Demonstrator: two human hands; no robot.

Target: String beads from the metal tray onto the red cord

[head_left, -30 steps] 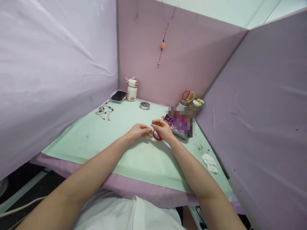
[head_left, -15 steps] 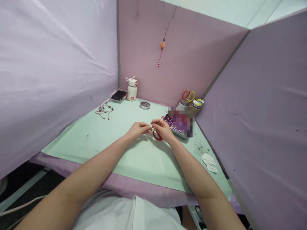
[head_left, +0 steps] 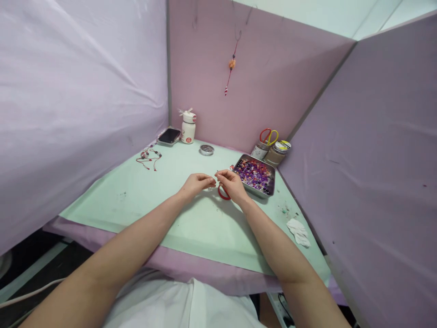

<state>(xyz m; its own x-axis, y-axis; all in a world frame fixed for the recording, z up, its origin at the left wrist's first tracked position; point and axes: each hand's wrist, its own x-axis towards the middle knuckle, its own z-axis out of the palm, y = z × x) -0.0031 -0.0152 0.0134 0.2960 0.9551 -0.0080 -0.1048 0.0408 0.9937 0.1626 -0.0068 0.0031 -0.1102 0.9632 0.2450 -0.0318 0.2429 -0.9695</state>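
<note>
Tabletop (head_left: 143, 191), mint-green, between lilac walls (head_left: 362, 136)

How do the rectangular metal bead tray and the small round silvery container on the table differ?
Shape: the rectangular metal tray has four sides; the small round silvery container is circular.
Size: the tray is clearly larger than the container.
Contents: the tray shows purple, red and orange beads; the container's are too small to tell.
Shared: both are shallow and sit on the pale green tabletop.

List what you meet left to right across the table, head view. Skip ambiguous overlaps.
Beaded red cord → phone → white bottle → round tin → right hand → bead tray → crumpled white cloth.
</note>
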